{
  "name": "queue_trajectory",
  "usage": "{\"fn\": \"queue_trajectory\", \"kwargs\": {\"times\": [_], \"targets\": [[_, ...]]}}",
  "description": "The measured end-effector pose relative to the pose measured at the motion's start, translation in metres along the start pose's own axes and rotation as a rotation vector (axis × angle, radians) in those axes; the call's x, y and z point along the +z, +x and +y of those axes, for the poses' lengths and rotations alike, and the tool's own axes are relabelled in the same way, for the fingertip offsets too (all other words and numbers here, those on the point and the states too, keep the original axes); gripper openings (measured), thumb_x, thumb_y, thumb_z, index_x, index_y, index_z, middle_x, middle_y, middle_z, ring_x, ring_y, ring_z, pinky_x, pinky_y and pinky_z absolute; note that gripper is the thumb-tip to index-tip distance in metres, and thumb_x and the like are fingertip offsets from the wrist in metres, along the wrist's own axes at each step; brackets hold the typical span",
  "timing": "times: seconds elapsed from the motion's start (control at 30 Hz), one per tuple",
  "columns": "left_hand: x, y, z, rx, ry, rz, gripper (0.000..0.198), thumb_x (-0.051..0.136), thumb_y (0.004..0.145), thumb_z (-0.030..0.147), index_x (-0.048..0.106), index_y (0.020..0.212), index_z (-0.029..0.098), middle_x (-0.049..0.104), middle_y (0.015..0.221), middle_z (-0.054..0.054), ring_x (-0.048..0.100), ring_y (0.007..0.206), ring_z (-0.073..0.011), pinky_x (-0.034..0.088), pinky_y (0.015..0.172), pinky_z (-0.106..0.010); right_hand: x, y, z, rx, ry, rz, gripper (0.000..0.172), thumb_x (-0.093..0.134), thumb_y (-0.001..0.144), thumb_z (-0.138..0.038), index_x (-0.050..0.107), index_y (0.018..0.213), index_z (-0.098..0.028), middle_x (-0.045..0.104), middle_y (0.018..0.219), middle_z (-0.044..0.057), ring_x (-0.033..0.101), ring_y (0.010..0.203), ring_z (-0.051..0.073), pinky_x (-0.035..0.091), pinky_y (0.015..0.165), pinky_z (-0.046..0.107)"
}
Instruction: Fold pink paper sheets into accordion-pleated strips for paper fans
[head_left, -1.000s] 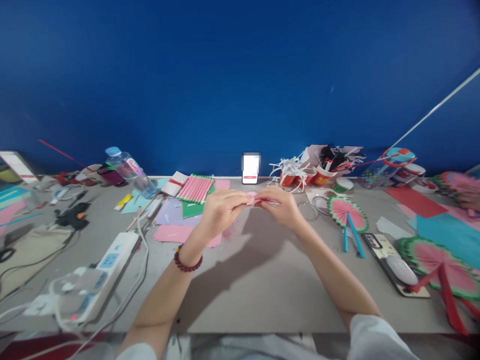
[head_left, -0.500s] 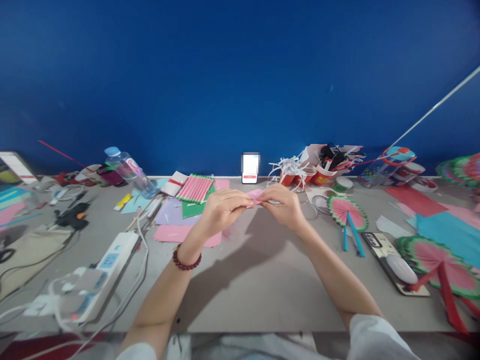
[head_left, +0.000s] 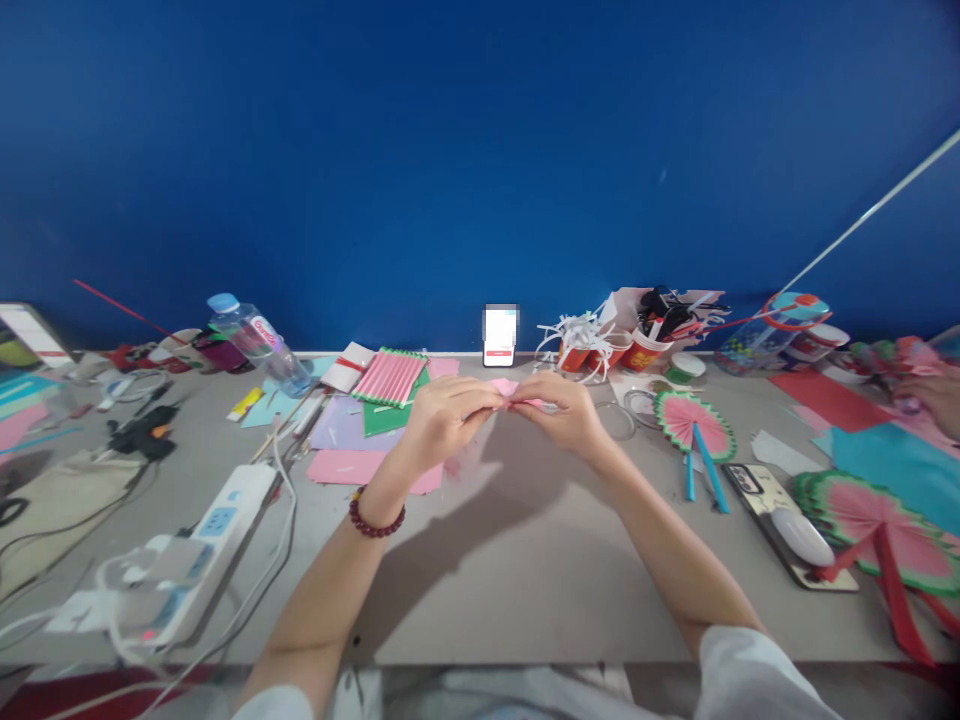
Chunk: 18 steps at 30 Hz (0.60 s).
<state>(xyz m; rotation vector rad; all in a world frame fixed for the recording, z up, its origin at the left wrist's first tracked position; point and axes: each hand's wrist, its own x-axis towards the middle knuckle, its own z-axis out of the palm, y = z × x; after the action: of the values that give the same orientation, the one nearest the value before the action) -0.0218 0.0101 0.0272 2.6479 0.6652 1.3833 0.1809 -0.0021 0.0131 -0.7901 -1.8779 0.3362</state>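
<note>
A small piece of pink paper [head_left: 504, 386] is pinched between both hands above the middle of the grey table. My left hand [head_left: 448, 418] grips its left side, fingers pressed together, with a dark red bead bracelet on the wrist. My right hand [head_left: 559, 408] closes on its right side, the fingertips of the two hands almost touching. Most of the paper is hidden by the fingers. Left of my left hand lies a pleated pink paper with green edges [head_left: 390, 377], over green and purple sheets. A pink paper fan with blue handles [head_left: 696, 425] lies right of my right hand.
A phone [head_left: 499, 338] stands against the blue wall. A power strip [head_left: 217, 540], cables and a leaning bottle [head_left: 262, 340] are at left. Cups of scraps [head_left: 645, 350], a mouse [head_left: 802, 537] on a phone, and a second fan [head_left: 885, 530] are at right, with another person's hand [head_left: 934, 400].
The pink paper has shifted slightly between my fingertips, with more of it showing above them. Another person's hand has come into view at the far right, where colourful frilled paper has moved.
</note>
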Motion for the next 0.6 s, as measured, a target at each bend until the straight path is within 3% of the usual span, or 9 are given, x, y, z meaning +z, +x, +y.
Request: {"fn": "queue_trajectory", "kwargs": {"times": [0.23,0.47,0.6], "targets": [[-0.0001,0.0039,0.0029,-0.084,-0.136,0.007,0.011,0.058,0.086,0.021,0.069,0.084,0.020,0.074,0.084,-0.004,0.068,0.081,-0.0150,0.053,0.074,-0.027,0.0011,-0.0020,-0.0007,-0.070,-0.078,0.029,0.010,0.059,0.085,-0.025,0.069,0.082,-0.024,0.069,0.077,0.005,0.062,0.077,0.019,0.050,0.071,0.034],[0.0052,0.0071,0.0001,-0.334,-0.289,-0.100,0.012,0.062,0.083,0.028,0.069,0.085,0.017,0.071,0.084,-0.005,0.066,0.078,-0.0143,0.052,0.069,-0.024,0.0046,-0.0038,0.0017,-0.113,-0.187,-0.009,0.015,0.053,0.089,-0.022,0.068,0.086,-0.022,0.068,0.079,0.007,0.060,0.078,0.019,0.049,0.072,0.034],[0.0097,0.0042,-0.0054,-0.356,-0.284,-0.136,0.018,0.059,0.085,0.032,0.068,0.082,0.017,0.070,0.081,-0.005,0.064,0.076,-0.0144,0.050,0.067,-0.024,0.0084,-0.0039,0.0065,-0.064,-0.184,-0.034,0.018,0.052,0.090,-0.025,0.068,0.084,-0.022,0.069,0.079,0.006,0.061,0.078,0.019,0.048,0.073,0.034]]}}
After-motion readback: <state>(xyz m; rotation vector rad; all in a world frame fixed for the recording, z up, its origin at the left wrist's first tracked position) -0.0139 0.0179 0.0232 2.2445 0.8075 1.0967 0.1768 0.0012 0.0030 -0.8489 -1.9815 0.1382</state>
